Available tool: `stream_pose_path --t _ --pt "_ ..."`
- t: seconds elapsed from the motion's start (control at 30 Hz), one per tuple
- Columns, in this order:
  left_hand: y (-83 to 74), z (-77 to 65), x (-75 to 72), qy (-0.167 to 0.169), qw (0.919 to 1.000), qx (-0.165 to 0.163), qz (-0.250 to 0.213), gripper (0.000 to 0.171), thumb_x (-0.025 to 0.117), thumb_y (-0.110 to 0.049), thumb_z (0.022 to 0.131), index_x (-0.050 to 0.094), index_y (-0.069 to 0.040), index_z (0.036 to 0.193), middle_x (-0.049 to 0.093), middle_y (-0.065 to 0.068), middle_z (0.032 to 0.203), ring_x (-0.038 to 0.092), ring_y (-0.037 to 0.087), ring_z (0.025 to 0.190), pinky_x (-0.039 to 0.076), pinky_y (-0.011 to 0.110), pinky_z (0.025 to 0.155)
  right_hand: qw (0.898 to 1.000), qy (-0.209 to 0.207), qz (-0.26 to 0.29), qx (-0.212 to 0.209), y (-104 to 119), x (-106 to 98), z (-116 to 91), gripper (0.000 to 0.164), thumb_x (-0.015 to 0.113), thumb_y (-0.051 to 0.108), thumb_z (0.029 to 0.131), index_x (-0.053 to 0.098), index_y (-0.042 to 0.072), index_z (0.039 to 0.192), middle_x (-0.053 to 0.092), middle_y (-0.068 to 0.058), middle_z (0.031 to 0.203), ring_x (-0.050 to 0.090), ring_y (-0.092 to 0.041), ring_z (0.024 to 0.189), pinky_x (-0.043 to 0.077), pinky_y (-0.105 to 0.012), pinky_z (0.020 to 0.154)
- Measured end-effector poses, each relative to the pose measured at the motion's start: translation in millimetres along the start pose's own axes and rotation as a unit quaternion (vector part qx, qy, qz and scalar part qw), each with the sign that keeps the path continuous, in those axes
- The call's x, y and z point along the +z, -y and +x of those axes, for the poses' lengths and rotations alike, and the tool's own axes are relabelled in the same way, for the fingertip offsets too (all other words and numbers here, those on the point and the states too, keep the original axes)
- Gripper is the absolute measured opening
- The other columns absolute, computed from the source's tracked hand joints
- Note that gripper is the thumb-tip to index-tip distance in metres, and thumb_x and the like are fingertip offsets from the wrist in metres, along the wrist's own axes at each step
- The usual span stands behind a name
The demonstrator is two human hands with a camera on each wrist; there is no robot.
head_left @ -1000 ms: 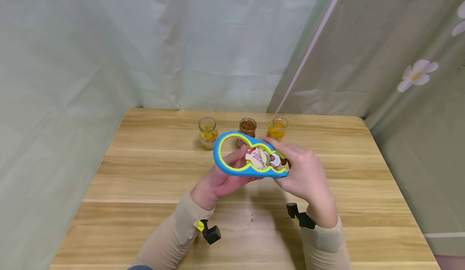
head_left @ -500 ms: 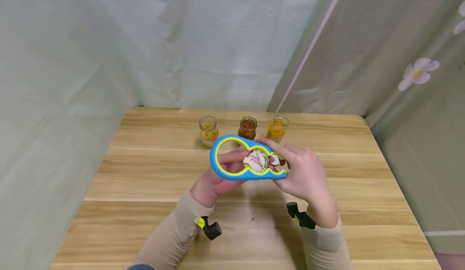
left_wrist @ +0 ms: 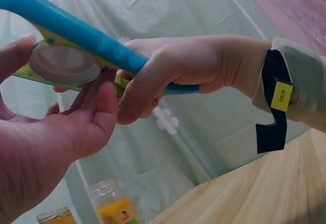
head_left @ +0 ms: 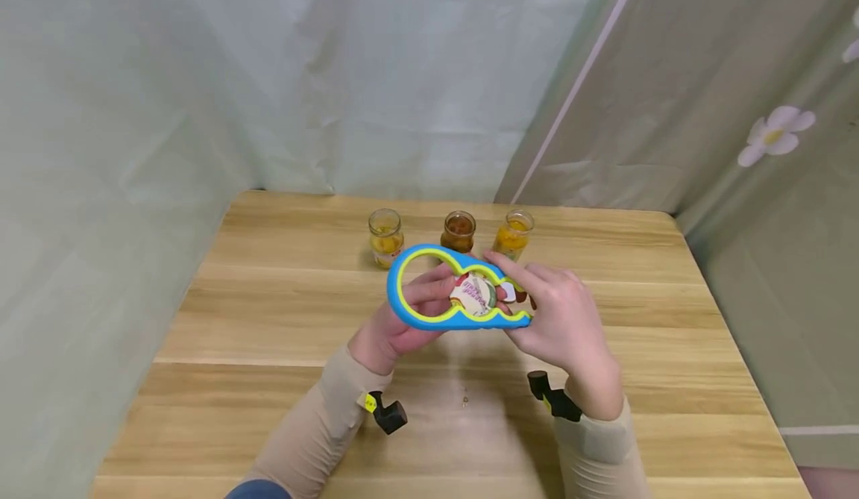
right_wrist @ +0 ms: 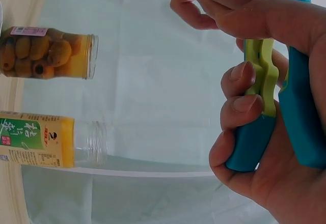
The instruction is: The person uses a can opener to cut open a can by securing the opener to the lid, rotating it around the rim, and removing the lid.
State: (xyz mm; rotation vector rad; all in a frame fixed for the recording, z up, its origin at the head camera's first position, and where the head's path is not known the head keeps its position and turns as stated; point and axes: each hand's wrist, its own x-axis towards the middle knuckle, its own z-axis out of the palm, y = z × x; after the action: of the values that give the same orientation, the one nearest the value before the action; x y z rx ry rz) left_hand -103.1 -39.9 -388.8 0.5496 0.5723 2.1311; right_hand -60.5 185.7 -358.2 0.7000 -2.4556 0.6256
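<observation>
My right hand (head_left: 560,312) grips the handle end of a blue and yellow-green jar opener (head_left: 394,286), held above the table with its largest ring to the left. A printed jar lid (head_left: 473,295) sits within the opener's middle ring. Behind the opener, my left hand (head_left: 396,340) pinches the lid between thumb and fingers. In the left wrist view the lid's pale underside (left_wrist: 66,63) faces the camera. The right wrist view shows my right fingers (right_wrist: 242,107) wrapped around the two handles (right_wrist: 252,142), which stand slightly apart.
Three lidless glass jars stand in a row at the back of the wooden table (head_left: 268,409): one with pale yellow pieces (head_left: 385,244), one with brown fruit (head_left: 458,233), one with orange-yellow pieces (head_left: 513,238). Small drops (head_left: 465,400) lie on the wood. A curtain hangs behind.
The opener and lid shift slightly left and down, then a little up. Both hands keep their hold. The lid's print turns slightly within the ring.
</observation>
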Motion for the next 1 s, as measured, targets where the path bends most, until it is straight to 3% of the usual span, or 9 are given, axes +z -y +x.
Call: stream_pose_path --t 0.33,0.53,1.0 --pt "-5.4 -1.9 -0.2 -0.027 0.9981 -0.015 0.054 0.045 0.069 -0.039 0.092 0.057 -0.012 0.126 0.058 0.006 0.121 0.056 0.019 0.111 0.05 0.027 0.093 1.0 0.008 0.01 0.011 2.3 -0.1 1.4 0.066 0.077 0.03 0.073 0.06 0.029 0.136 0.048 0.011 0.067 0.04 -0.009 0.055 0.036 -0.029 0.046" --pt "-4.4 -0.9 1.1 -0.034 0.998 -0.015 0.051 0.052 0.068 -0.039 0.092 0.052 -0.008 0.13 0.056 0.007 0.123 0.055 0.019 0.112 0.05 0.027 0.094 1.0 0.013 0.015 0.007 1.6 -0.4 2.5 0.066 0.076 0.029 0.073 0.059 0.027 0.137 0.048 0.01 0.068 0.041 -0.009 0.057 0.038 -0.029 0.047" --pt "-3.5 -3.6 0.4 -0.011 0.9981 -0.02 0.057 0.045 0.066 -0.039 0.092 0.056 -0.008 0.124 0.058 0.007 0.118 0.057 0.018 0.107 0.052 0.025 0.091 1.0 0.0 0.021 -0.001 2.1 -1.5 1.1 0.058 0.073 0.028 0.076 0.063 0.027 0.133 0.049 0.011 0.064 0.038 -0.006 0.053 0.037 -0.028 0.045"
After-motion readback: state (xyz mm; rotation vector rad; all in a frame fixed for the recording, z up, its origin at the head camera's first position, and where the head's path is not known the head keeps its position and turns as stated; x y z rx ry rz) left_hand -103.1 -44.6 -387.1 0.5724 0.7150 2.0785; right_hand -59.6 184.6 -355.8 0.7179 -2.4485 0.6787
